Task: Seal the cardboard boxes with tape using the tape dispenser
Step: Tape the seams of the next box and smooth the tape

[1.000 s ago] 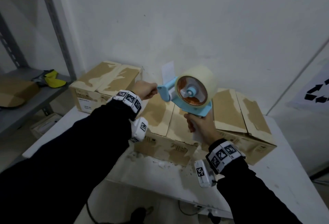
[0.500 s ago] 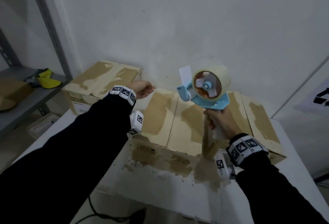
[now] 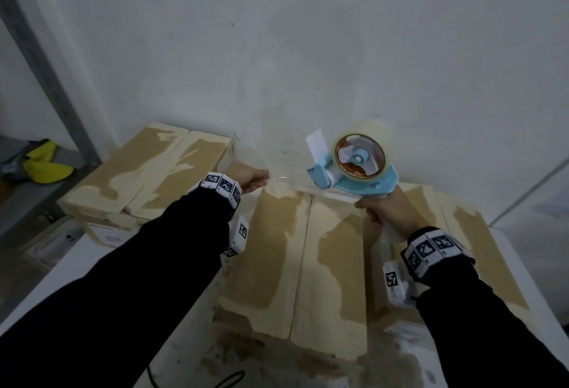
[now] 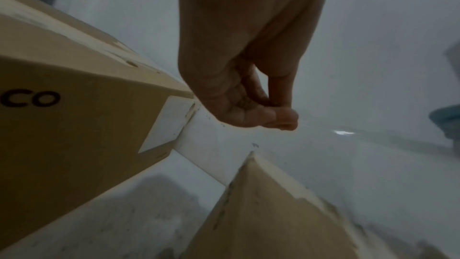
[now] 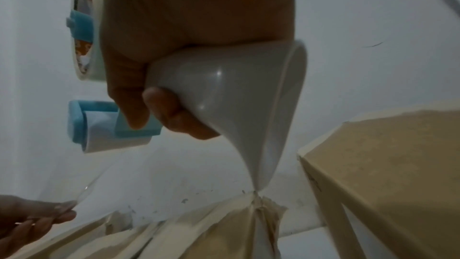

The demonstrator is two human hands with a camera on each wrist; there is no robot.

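Head view is showing the right hand (image 3: 389,212) gripping the white handle (image 5: 231,94) of the tape dispenser (image 3: 354,169), fingers wrapped fully around it, and holding it up in the air above the far edge of the middle box (image 3: 295,258). Its blue frame is carrying a roll of clear tape (image 3: 366,144), and its mouth is pointing toward the left hand (image 3: 249,178). That hand is pinching the free end of a clear strip of tape (image 3: 286,178) between thumb and fingertips (image 4: 281,117), with the strip stretching across the gap from the dispenser's mouth to the pinch. Both hands are hanging apart, off the boxes, close to the white wall (image 3: 308,48).

Three cardboard boxes are sitting on the white table (image 3: 61,276): the left box (image 3: 147,178) is lying further back, the middle one is lying below and between the two hands with its two top flaps meeting along a centre seam, and the right box (image 3: 474,252) is sitting just beside it, partly hidden by the right forearm. All of them are showing pale, torn patches on top. Whether any tape is lying on the middle seam is not clear.

Off to the left, a grey shelf (image 3: 18,199) is holding something yellow (image 3: 43,162).
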